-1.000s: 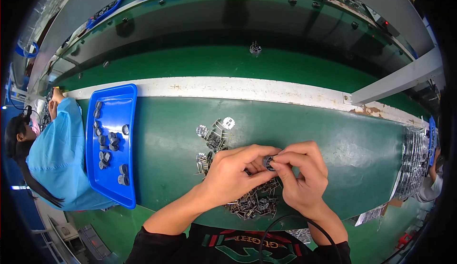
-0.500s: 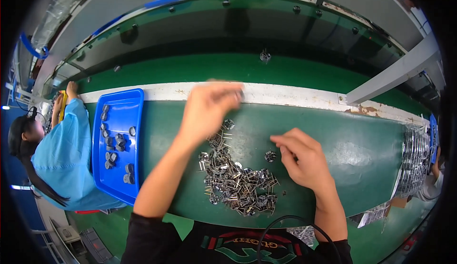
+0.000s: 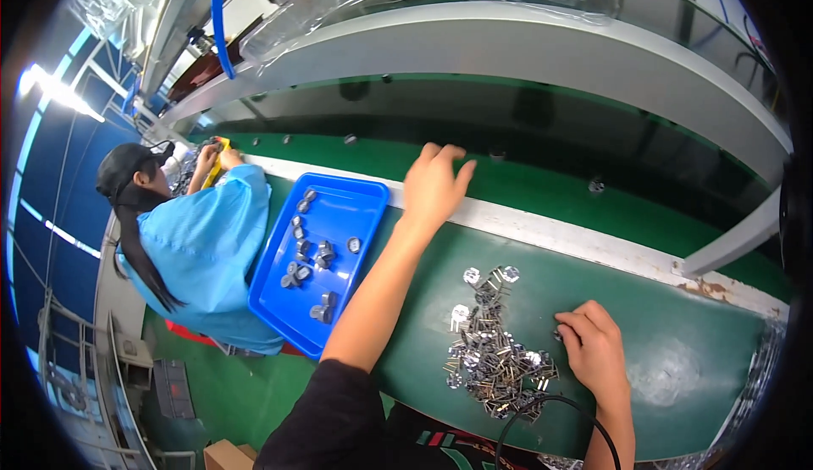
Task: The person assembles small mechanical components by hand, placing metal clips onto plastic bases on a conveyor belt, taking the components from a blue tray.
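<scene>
My left hand (image 3: 436, 184) reaches across the white rail (image 3: 542, 231) over the green conveyor belt (image 3: 542, 184), fingers spread and nothing visible in them. A small metal part (image 3: 497, 155) lies on the belt just right of its fingertips. On the green table, my right hand (image 3: 595, 347) is closed, thumb and forefinger pinched at a small dark round part (image 3: 557, 334), mostly hidden by the fingers. Left of that hand spreads a pile of small round metal parts with long pins (image 3: 495, 356).
A blue tray (image 3: 373, 189) with several grey round parts stands left of my left forearm. Beyond it sits a person in a blue smock (image 3: 203, 246). More parts, including one metal part (image 3: 596, 185), lie on the belt. A black cable (image 3: 584, 404) loops before my right forearm.
My view has swung left and up. The left hand has gone from above the rail out over the belt and opened, releasing a small part. The right fingers have closed on the loose part beside them.
</scene>
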The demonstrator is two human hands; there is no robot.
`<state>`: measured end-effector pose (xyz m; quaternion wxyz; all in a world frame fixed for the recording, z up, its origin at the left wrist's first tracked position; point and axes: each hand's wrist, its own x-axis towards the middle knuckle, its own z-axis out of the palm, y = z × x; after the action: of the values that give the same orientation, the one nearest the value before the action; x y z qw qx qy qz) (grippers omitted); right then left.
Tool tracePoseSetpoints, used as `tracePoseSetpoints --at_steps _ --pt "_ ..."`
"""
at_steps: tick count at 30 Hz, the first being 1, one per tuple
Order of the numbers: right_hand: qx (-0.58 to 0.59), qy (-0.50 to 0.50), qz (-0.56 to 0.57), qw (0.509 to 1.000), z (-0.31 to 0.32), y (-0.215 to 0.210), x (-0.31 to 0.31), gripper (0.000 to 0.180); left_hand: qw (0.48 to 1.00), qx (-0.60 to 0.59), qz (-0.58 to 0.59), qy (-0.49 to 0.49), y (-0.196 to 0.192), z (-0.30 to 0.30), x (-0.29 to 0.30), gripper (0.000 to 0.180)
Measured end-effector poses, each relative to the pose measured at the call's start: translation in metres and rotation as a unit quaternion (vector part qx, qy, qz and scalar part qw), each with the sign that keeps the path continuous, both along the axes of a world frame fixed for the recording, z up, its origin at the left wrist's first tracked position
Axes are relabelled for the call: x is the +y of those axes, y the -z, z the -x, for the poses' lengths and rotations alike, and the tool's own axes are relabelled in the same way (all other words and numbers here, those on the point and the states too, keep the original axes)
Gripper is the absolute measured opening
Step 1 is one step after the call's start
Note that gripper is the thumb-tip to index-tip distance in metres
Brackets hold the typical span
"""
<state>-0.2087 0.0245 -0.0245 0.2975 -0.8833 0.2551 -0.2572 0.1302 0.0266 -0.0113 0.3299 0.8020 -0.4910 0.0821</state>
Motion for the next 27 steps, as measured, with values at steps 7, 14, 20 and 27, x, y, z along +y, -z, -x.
tracePoseSetpoints --at_steps 7,14,20,27 --pt "-0.028 0.055 -0.068 0.996 -0.007 -0.008 0.008 0.023 0.978 -0.043 -0.198 -0.053 -0.039 -0.048 0.177 0.029" --pt "-0.054 0.058 -0.057 0.995 -0.005 -0.004 0.007 0.015 0.969 0.061 -0.24 -0.013 -0.025 -0.053 0.187 0.036" --pt "-0.07 0.09 -0.058 0.992 -0.001 -0.008 0.008 0.013 0.992 0.061 -0.105 -0.03 -0.039 -0.021 0.162 0.033" --pt "-0.159 0.069 -0.091 0.981 -0.011 -0.013 0.016 0.016 0.758 0.61 0.008 0.232 -0.015 0.116 0.102 0.048"
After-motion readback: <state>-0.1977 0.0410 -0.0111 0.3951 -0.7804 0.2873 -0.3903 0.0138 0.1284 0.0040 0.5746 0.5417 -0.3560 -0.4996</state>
